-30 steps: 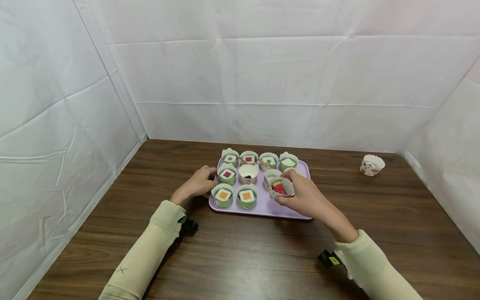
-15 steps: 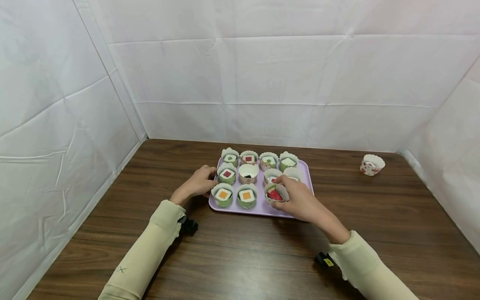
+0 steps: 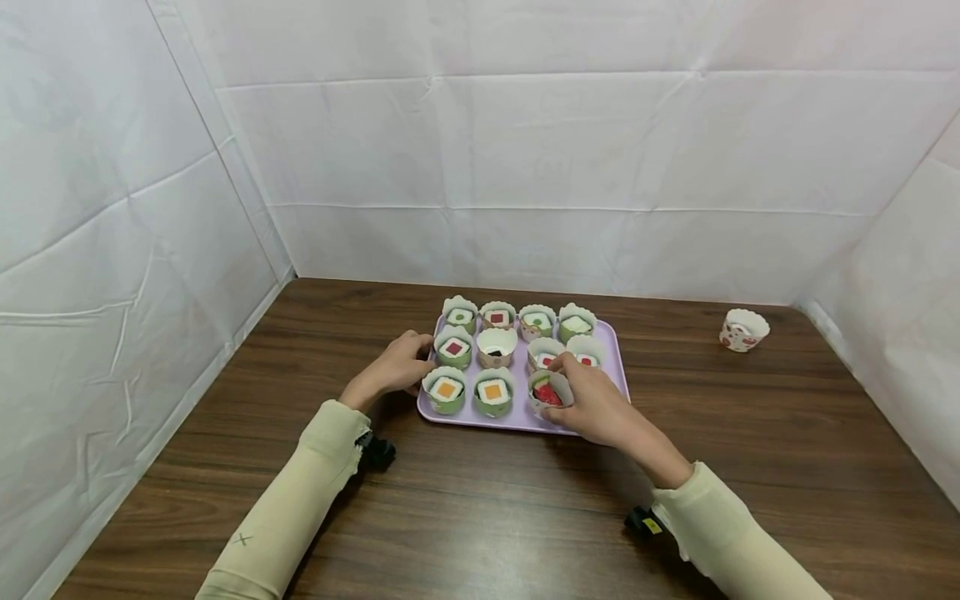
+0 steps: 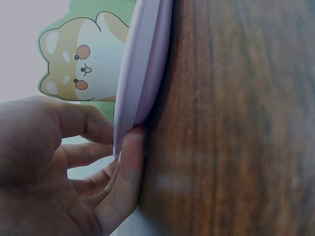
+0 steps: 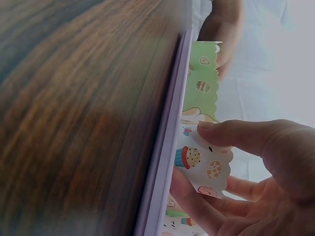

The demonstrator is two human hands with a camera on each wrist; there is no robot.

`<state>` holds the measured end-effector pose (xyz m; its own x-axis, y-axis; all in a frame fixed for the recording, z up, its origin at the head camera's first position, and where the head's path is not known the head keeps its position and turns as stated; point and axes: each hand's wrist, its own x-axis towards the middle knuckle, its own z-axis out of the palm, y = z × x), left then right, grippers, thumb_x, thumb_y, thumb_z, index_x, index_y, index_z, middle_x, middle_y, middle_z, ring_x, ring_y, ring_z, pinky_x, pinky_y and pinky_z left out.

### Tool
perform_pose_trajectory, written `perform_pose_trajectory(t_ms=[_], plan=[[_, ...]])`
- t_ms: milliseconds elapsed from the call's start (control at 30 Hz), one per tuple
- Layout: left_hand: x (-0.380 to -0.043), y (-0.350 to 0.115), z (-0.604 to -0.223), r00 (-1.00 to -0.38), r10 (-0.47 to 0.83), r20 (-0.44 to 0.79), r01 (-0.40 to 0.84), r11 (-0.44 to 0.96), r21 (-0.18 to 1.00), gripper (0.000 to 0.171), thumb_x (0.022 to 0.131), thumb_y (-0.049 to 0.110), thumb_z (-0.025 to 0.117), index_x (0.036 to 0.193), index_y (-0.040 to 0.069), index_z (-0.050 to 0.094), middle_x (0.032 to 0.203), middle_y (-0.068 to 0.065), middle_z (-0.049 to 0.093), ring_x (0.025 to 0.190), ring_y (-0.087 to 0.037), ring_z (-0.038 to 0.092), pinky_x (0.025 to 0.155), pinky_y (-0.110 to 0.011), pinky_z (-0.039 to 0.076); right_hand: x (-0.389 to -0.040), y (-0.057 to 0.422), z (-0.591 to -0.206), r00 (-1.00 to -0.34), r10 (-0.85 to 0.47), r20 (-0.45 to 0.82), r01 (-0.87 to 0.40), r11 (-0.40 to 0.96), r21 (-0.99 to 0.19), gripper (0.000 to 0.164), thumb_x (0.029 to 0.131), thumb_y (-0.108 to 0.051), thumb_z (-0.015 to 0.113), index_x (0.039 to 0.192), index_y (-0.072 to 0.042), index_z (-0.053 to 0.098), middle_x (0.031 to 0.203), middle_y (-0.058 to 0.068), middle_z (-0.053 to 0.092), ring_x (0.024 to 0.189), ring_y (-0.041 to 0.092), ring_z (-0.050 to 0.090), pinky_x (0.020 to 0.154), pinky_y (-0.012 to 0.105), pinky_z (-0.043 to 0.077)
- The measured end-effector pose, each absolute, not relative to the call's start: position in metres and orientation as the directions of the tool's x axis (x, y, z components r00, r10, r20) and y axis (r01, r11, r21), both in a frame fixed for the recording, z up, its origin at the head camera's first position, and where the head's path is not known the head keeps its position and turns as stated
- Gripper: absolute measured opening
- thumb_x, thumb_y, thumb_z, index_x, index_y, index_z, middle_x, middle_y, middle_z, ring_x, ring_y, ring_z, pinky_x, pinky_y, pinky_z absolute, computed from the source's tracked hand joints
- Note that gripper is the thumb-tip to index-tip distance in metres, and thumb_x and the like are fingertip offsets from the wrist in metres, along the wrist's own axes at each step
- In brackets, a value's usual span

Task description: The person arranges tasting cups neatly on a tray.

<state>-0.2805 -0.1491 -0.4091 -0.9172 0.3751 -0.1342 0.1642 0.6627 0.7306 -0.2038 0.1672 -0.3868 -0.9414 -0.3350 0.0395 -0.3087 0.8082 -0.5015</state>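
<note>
In the head view my right hand (image 3: 596, 404) pinches a white paper baking cup (image 3: 536, 408) by its sides, low at the front of the lilac tray (image 3: 585, 392). Something red and green shows inside. Close up in the right wrist view, cupcake and cookie prints cover this cup (image 5: 199, 160), and the thumb presses one side with fingers on the other. My left hand (image 3: 393, 367) grips the tray's left rim, fingers above and below its edge (image 4: 133, 83) in the left wrist view. Whether the held cup touches the tray is hard to tell.
Several more paper cups stand in rows on the tray, including a green cup (image 3: 494, 408) with an orange-topped piece left of the held one. A lone red-patterned cup (image 3: 742, 337) sits at the table's back right. White cloth walls (image 3: 525, 167) enclose the brown table (image 3: 450, 500).
My right hand has moved left and slightly down with the paper cup, bringing it into the front row beside the green cup. My left hand has stayed at the tray's rim.
</note>
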Motion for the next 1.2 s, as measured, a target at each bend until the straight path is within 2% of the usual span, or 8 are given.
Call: perform_pose_trajectory(t_ms=[333,833,1067,1200], plan=[[-0.2802,-0.1489,-0.4093,-0.918,0.373,-0.136,0.158,0.659,0.736,0.039,0.100,0.011,0.055,0.136,-0.002,0.057,0.127,-0.024,0.048,0.100,-0.032,0.060,0.059,-0.030,0.063,-0.2034,0.1657,-0.3921,-0.944,-0.326,0.049,-0.304,0.805,-0.509,0.057,0.085,-0.022,0.085,0.127,-0.003,0.052,0.110,0.016,0.070,0.098,0.027,0.063,0.080,0.041,0.053],[-0.2812,-0.1486,-0.4085,-0.919,0.371,-0.134,0.162,0.664,0.730,0.041,0.100,0.011,0.055,0.138,-0.003,0.056,0.128,-0.025,0.048,0.101,-0.032,0.059,0.059,-0.030,0.063,-0.2023,0.1632,-0.3914,-0.950,-0.312,0.013,-0.275,0.816,-0.508,0.059,0.085,-0.022,0.085,0.130,-0.002,0.051,0.102,0.012,0.068,0.086,0.020,0.056,0.074,0.035,0.048],[-0.2810,-0.1482,-0.4080,-0.919,0.369,-0.141,0.155,0.665,0.730,0.040,0.099,0.011,0.055,0.137,-0.002,0.056,0.128,-0.025,0.048,0.102,-0.032,0.059,0.059,-0.030,0.063,-0.2017,0.1646,-0.3884,-0.946,-0.323,0.011,-0.284,0.816,-0.504,0.058,0.084,-0.018,0.084,0.129,-0.001,0.051,0.108,0.016,0.070,0.080,0.018,0.058,0.076,0.038,0.051],[-0.2809,-0.1486,-0.4084,-0.918,0.370,-0.142,0.154,0.664,0.731,0.039,0.100,0.010,0.055,0.137,-0.002,0.057,0.127,-0.024,0.048,0.100,-0.031,0.059,0.058,-0.030,0.063,-0.2017,0.1651,-0.3876,-0.946,-0.324,-0.002,-0.277,0.812,-0.514,0.056,0.085,-0.017,0.082,0.129,-0.001,0.051,0.106,0.016,0.070,0.075,0.016,0.057,0.073,0.035,0.050]])
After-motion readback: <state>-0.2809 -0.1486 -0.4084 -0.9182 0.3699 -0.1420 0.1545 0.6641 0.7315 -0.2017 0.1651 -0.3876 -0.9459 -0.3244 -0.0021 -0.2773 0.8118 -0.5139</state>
